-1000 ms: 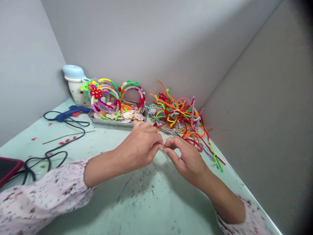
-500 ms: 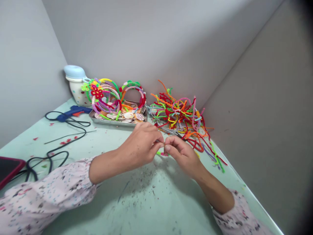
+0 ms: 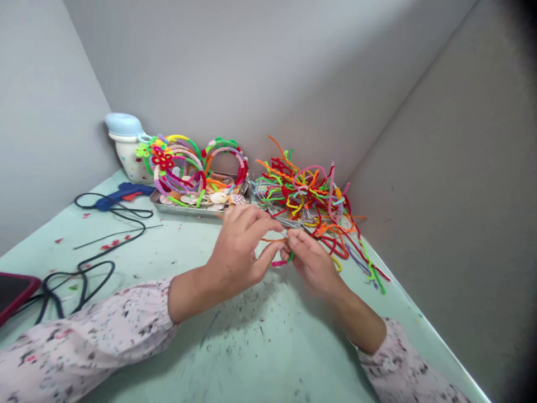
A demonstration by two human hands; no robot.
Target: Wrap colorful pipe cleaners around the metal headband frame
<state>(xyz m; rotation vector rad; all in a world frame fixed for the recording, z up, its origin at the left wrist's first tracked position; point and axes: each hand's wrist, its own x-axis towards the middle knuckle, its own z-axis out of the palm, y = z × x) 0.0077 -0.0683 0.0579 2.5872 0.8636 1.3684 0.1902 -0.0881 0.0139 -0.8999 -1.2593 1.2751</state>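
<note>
My right hand [image 3: 315, 262] is closed, its thumb and fingers pinching a pipe cleaner whose pink part [image 3: 278, 263] and green part stick out below the fingertips. My left hand [image 3: 243, 246] meets it fingertip to fingertip, thumb and index curved round the same spot. Between those two fingers runs a thin orange pipe cleaner [image 3: 273, 240]. The exact point of contact is small and partly hidden by the fingertips. Both hands are above the pale green table [image 3: 260, 347], in front of the metal tray [image 3: 188, 210].
Shells and several wrapped headbands [image 3: 226, 146] lie in the tray. To its right is a tangled heap of pipe cleaners [image 3: 302, 190]. A blue glue gun [image 3: 109, 200], its black cord [image 3: 90, 258], a phone [image 3: 17, 291] and a white cup [image 3: 131, 154] stand or lie at left.
My left index finger and thumb have moved apart somewhat, exposing the orange pipe cleaner. My right hand has turned slightly, and more of the green and pink part shows. The view has shifted a little.
</note>
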